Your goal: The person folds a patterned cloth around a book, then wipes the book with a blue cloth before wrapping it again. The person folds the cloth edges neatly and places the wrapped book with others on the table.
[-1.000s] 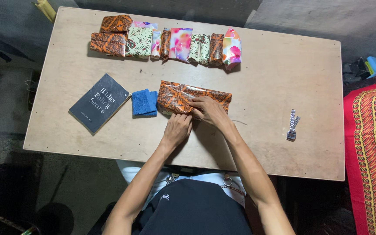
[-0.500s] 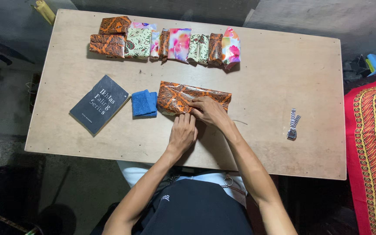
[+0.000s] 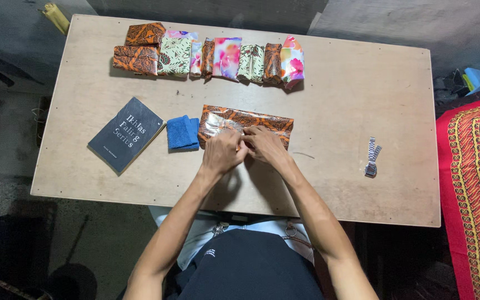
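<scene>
Orange batik-patterned packet (image 3: 251, 120) in shiny plastic wrap lies flat, long side across, mid tabletop (image 3: 340, 83), touching a folded blue cloth (image 3: 183, 132) on its left. Left hand (image 3: 223, 153) and right hand (image 3: 265, 145) meet knuckles-up on the packet's near edge, forearms converging. Fingers of both curled, pinching the wrap at that edge. Dark book (image 3: 126, 134) further left.
</scene>
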